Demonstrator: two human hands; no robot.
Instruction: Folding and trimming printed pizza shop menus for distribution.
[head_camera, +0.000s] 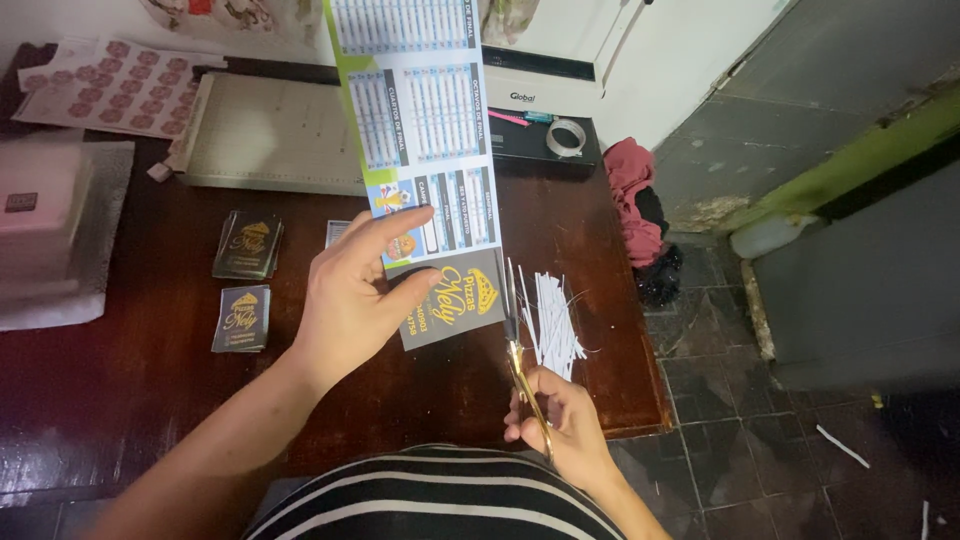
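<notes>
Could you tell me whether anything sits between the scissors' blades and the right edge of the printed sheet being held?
Nothing visible does. The scissors in the right hand already meet the right edge of the printed sheet, which the left hand holds up. The white paper strips lie to the right, off the cutting line.

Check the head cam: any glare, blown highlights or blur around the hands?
Head view: left hand, printed strip and scissors reasonably sharp; right hand slightly soft; glare on the dark wooden table; white foam stack at far left blown out; tiled floor dim at right.

long printed sheet upright over table, gold scissors at its right edge
</notes>
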